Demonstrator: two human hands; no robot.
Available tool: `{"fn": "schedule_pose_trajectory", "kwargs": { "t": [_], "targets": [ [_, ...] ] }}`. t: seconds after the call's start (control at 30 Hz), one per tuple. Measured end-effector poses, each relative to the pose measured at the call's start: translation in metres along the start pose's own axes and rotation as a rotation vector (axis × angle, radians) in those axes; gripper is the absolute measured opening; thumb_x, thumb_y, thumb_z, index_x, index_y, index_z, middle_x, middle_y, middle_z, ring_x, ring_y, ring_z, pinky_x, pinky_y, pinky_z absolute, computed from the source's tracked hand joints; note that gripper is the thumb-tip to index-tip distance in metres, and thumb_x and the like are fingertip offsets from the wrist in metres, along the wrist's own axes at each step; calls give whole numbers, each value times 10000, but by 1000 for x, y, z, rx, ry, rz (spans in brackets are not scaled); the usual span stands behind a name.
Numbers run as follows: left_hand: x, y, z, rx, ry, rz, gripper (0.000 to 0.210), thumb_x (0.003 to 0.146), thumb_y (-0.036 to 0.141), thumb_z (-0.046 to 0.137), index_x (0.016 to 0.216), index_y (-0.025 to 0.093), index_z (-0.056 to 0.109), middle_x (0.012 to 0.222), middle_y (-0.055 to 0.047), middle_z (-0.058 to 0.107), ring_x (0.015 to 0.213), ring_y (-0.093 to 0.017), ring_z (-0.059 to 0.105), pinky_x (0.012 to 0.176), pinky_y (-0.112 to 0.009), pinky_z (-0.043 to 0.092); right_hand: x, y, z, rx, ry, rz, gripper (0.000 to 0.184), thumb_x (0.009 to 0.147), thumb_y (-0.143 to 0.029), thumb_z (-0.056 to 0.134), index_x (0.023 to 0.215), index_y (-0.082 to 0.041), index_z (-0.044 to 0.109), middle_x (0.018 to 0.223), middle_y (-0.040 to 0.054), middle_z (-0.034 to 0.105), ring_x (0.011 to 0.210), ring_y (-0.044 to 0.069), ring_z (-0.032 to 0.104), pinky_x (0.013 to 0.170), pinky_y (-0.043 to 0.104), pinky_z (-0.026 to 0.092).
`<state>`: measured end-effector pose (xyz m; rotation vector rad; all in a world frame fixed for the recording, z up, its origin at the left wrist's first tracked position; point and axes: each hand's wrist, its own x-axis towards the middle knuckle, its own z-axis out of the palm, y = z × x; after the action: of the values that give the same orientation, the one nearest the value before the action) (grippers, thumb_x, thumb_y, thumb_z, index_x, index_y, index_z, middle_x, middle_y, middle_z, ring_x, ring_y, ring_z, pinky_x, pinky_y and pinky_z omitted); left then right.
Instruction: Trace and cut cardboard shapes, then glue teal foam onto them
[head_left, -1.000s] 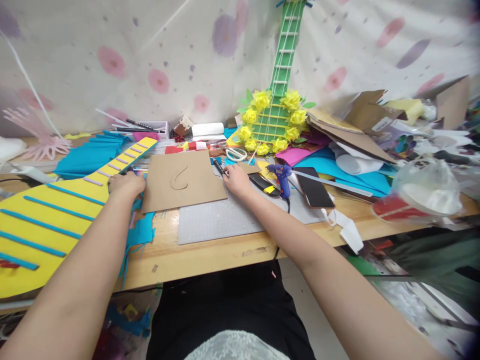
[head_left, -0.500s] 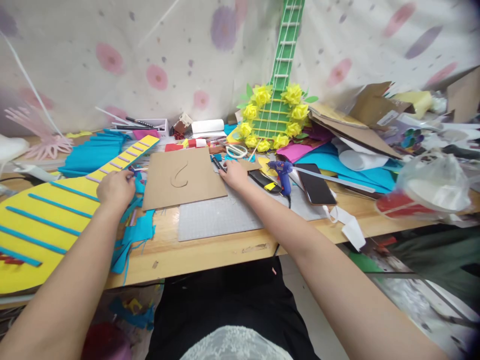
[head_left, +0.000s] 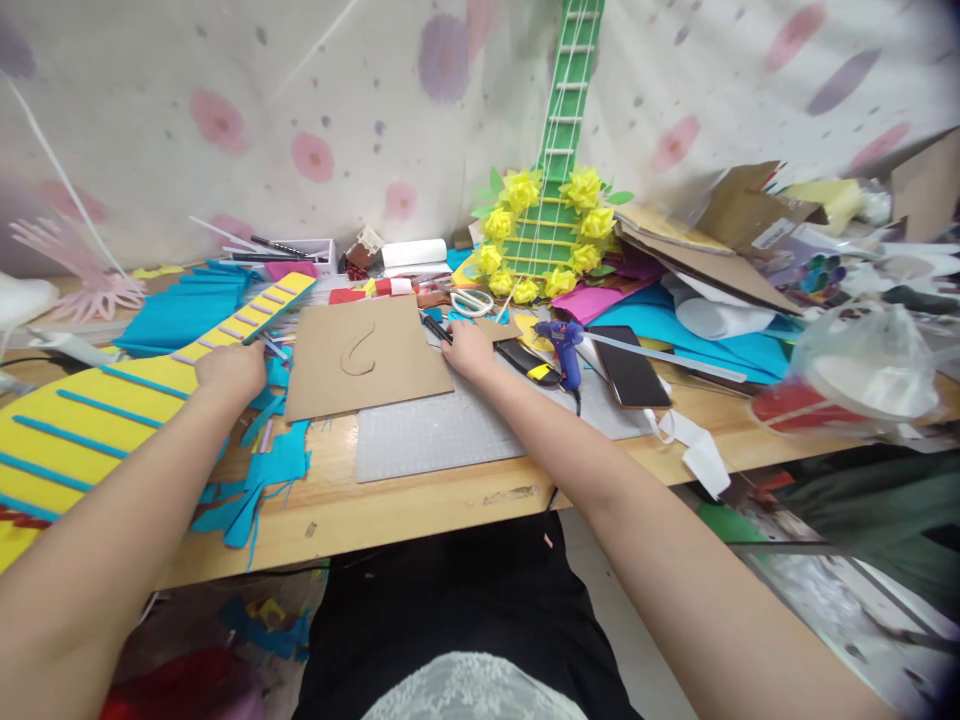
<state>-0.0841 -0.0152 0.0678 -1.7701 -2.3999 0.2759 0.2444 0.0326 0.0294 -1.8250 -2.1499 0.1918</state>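
My left hand (head_left: 231,374) is closed at the right edge of a yellow guitar-shaped cutout (head_left: 90,400), where the neck meets the body. Blue strips cross its body and pale lilac ones its neck; my fingertips are partly hidden. My right hand (head_left: 469,350) rests past the corner of a brown cardboard sheet (head_left: 322,370), its fingers closed on the end of a black pen-like tool (head_left: 435,328). A thin curved cardboard strip (head_left: 352,352) lies on that sheet. Under the sheet's right part is a grey cutting mat (head_left: 420,440).
A blue glue gun (head_left: 566,350) and a phone (head_left: 628,365) lie to the right, with white-handled scissors (head_left: 472,302) behind my right hand. A green guitar with yellow flowers (head_left: 551,235) leans at the back. Blue paper scraps (head_left: 279,452) lie beside the cardboard. A bagged tub (head_left: 847,390) stands far right.
The yellow guitar cutout has shifted left with my left hand at its edge, baring more blue scraps beneath. My right hand and the black tool have hardly moved.
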Motion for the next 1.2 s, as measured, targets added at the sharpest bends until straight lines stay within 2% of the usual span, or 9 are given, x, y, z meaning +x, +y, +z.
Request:
{"fn": "schedule_pose_trajectory", "kwargs": {
  "t": [0.13, 0.27, 0.5, 0.73, 0.87, 0.93, 1.03, 1.1, 1.2],
  "targets": [
    [11, 2, 4, 41, -76, 29, 347, 820, 206, 384, 1035, 88, 629, 1112, -237, 620, 965, -326, 603, 767, -417, 457, -1, 3, -1, 11, -3, 6, 296, 837, -257, 430, 1067, -145, 578, 1131, 132, 609, 1045, 263, 567, 845, 383, 468],
    [8, 3, 1, 11, -48, -22, 374, 817, 299, 412, 1002, 71, 644, 1061, -235, 646, 953, -336, 610, 749, -404, 458, -3, 5, -4, 66, -5, 23, 291, 843, -255, 431, 1077, -164, 578, 1146, 128, 599, 1042, 259, 569, 833, 379, 472],
    [-13, 3, -37, -20, 15, -125, 360, 789, 326, 436, 952, 93, 656, 1003, -215, 662, 946, -344, 613, 721, -401, 471, 5, 7, -16, 337, 30, 72, 285, 858, -203, 433, 1106, -134, 557, 1166, 125, 589, 1067, 210, 560, 914, 344, 421],
    [-25, 11, -51, -528, 151, -192, 340, 751, 312, 492, 1033, 153, 600, 780, -59, 644, 777, -239, 587, 751, -354, 457, 2, 5, -19, 625, -66, -84, 232, 800, -325, 542, 924, -136, 591, 933, 51, 662, 859, 142, 596, 791, 267, 435],
    [-27, 29, -45, -720, 184, -175, 138, 783, 257, 460, 783, 169, 567, 587, 3, 510, 598, -177, 514, 631, -297, 414, -8, -3, -23, 649, -96, -142, 229, 791, -341, 550, 904, -147, 595, 907, 34, 662, 814, 128, 585, 765, 257, 426],
    [-32, 43, -43, -1058, 134, -171, 127, 807, 235, 451, 697, 180, 481, 530, 37, 430, 465, -118, 428, 521, -252, 360, -12, -7, -26, 659, -110, -176, 231, 790, -350, 547, 889, -147, 596, 894, 33, 658, 796, 126, 577, 745, 253, 422],
    [-43, 67, -40, -1623, -113, -97, 180, 859, 196, 414, 679, 194, 392, 465, 78, 279, 393, -72, 272, 434, -197, 277, -18, -10, -28, 662, -144, -234, 248, 787, -376, 547, 862, -145, 602, 870, 29, 647, 783, 123, 560, 718, 245, 411],
    [-49, 82, -36, -1778, -282, -64, 208, 885, 209, 404, 679, 192, 385, 454, 85, 262, 376, -60, 242, 406, -174, 244, -21, -10, -29, 645, -170, -259, 253, 783, -384, 553, 848, -146, 607, 855, 25, 640, 768, 121, 549, 703, 244, 402],
    [-54, 99, -28, -1854, -359, -33, 239, 905, 239, 398, 674, 178, 407, 449, 89, 259, 362, -46, 221, 379, -148, 235, -24, -8, -32, 596, -190, -277, 243, 778, -384, 566, 831, -152, 614, 849, 20, 640, 759, 120, 543, 694, 243, 391]
  ]
}}
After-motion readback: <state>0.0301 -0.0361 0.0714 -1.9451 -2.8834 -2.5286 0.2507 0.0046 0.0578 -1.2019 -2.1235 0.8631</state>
